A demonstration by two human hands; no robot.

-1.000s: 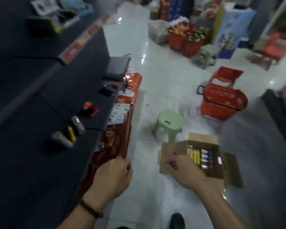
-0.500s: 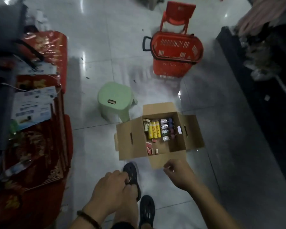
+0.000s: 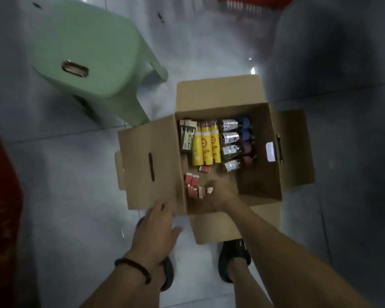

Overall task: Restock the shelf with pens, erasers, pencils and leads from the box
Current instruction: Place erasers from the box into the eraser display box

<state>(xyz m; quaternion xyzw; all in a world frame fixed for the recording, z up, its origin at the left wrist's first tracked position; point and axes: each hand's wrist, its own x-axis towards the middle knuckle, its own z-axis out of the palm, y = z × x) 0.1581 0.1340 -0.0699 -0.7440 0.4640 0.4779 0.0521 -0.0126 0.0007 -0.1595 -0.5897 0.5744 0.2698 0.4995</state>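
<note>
An open cardboard box (image 3: 151, 165) stands on the floor in front of my feet. Inside lie three yellow tubes (image 3: 206, 145), a row of silver-labelled tubes with blue and purple caps (image 3: 233, 141), dark flat packs (image 3: 188, 136) and several small red erasers (image 3: 192, 185). My right hand (image 3: 219, 197) reaches down into the box, its blurred fingertips at the red erasers; whether it grips one is unclear. My left hand (image 3: 158, 223) rests with straight fingers against the box's near left corner.
A pale green plastic stool (image 3: 85, 58) stands just left of and beyond the box. A red basket (image 3: 253, 3) shows at the top edge and a red display (image 3: 0, 196) at the left. My sandalled feet (image 3: 233, 258) stand right behind the box on grey tiles.
My view has swung from the shelf down to the box and come much closer. My right hand went into the box; my left hand moved up to its corner.
</note>
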